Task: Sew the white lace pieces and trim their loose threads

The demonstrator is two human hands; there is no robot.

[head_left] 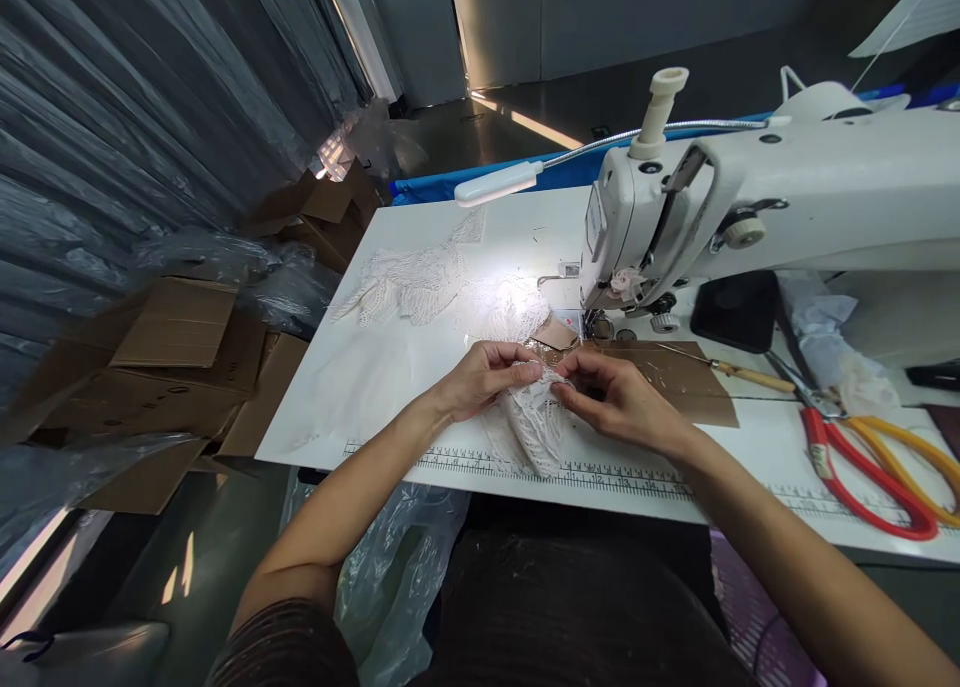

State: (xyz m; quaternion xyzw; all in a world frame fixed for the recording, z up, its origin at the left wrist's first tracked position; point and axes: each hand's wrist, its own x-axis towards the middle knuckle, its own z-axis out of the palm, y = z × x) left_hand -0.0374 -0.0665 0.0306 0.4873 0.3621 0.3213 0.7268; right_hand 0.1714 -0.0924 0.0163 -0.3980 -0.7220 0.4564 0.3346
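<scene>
White lace fabric [534,429] is bunched between my two hands, just in front of the sewing machine [622,222]. My left hand [491,379] pinches it from the left, thumb over the edge. From the right, my right hand [604,392] grips the same edge between thumb and fingers. The lower part of the lace hangs toward the printed ruler [630,479] along the table's front edge. More white lace [420,277] lies spread on the table's left side, reaching toward the lit spot by the needle. The fingertips partly hide the held edge.
Right of my hands lie brown cardboard [686,387], a wooden-handled tool [754,375], red-and-orange-handled scissors [855,457] and a dark flat object [735,309]. A lamp [499,182] reaches over the table. Open cardboard boxes [176,327] and plastic bags stand on the left.
</scene>
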